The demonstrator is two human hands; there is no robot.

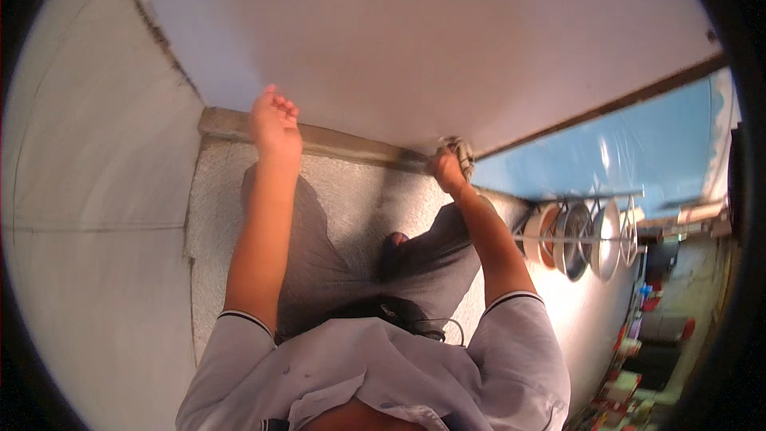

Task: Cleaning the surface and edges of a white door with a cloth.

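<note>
My right hand (449,169) grips a crumpled, patterned cloth (462,154) at the lower right edge of a smooth pale panel (419,60). Part of the cloth is hidden behind my fingers. My left hand (274,120) is raised at the panel's lower left, its fingers loosely curled and nothing seen in them; whether it touches the surface I cannot tell. Below both hands runs a narrow brownish ledge (353,146) along the panel's bottom.
A pale wall (96,161) stands at the left. To the right are a blue glossy surface (598,137) and a metal rack (632,239) holding several round pans or bowls (605,239). Blurred mixed items lie at the far lower right.
</note>
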